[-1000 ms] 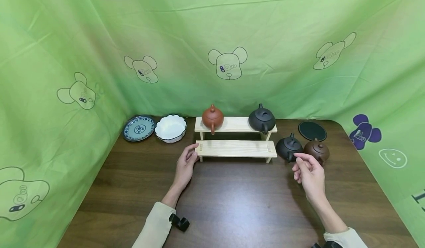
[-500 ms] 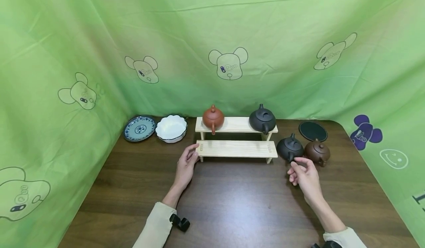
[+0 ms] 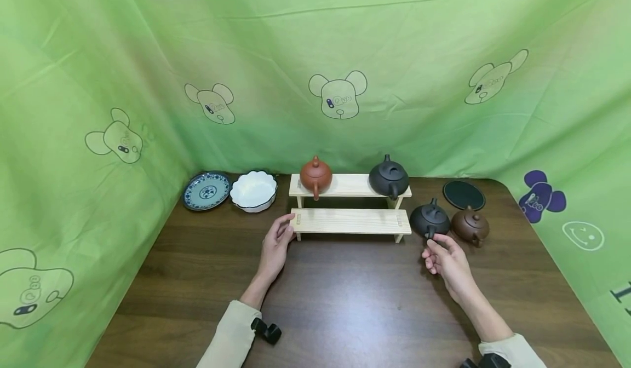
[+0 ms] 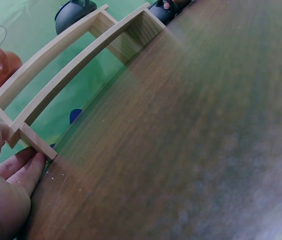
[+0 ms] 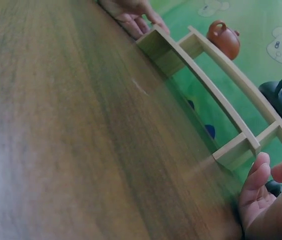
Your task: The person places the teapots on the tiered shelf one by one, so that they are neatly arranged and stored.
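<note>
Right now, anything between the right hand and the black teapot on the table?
Nothing visible: the right hand is at the handle of the black teapot; the brown teapot stands off to the right, not between.

The stand (image 3: 351, 221) is pale, smooth wood with fine grain and a matt face. The lower black teapot (image 3: 428, 219) looks like matt clay, as do the upper black teapot (image 3: 382, 179) and the dark brown teapot (image 3: 469, 225). The white bowl (image 3: 253, 190) looks like smooth glazed ceramic. The worktop (image 3: 345, 297) shows dark wood grain under a soft gloss; the backdrop (image 3: 271, 45) is creased cloth.
</note>
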### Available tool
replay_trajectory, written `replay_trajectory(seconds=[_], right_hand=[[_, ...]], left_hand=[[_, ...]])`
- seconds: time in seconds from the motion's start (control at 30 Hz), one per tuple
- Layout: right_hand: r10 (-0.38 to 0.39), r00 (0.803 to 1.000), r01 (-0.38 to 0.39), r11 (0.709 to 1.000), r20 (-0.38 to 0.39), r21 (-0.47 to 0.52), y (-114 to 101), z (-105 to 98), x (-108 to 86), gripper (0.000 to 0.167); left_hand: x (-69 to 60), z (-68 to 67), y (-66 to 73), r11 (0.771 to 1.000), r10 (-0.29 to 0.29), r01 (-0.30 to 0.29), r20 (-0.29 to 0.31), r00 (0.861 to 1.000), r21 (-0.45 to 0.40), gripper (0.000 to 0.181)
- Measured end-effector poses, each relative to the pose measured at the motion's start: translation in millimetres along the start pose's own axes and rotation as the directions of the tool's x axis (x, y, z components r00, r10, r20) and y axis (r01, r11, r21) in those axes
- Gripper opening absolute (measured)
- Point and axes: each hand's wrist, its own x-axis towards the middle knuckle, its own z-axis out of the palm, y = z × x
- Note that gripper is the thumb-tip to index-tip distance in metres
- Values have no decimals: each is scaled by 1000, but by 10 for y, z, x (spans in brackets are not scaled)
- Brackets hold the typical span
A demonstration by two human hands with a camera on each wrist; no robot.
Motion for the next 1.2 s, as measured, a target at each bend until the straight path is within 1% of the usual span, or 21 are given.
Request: replay_trajectory(seconds=[0.1,0.2,0.37,0.53,0.63,0.77,0.87,1.1,1.2], right_hand=[[4,1000,-6,999,31,49,-6,-15,12,12],[8,998,-13,997,63,77,-16,-29,34,14],[30,994,-37,997,102,62,-37,-49,77,18],[36,992,-42,998,118,50,-46,-47,100,22],[36,993,-41,998,109,41,-52,-38,104,23],[44,996,-44,999,82,-9,-63,-24,103,23],[42,997,-41,999,58,-26,-62,-18,94,24],[-10,1000,10,1000,18,24,-17,-7,86,35],[-36,999,36,999,-9,40,-6,5,89,37]], left_hand=[[-5,-3,1,1000,8,-8,-3,1000,3,35],[-4,-3,5,1000,11,-11,-9,1000,2,35],[-6,-1,13,1000,4,-4,-9,1000,-1,35],[-10,-3,11,1000,5,-5,-6,1000,-1,36],[-9,-6,7,1000,8,-8,-5,1000,0,36],[-7,-10,2,1000,12,-12,-5,1000,0,35],[-4,-10,1,1000,13,-13,-3,1000,1,36],[-1,-3,5,1000,8,-9,1,1000,9,36],[-5,4,15,1000,8,-8,-1,1000,4,36]])
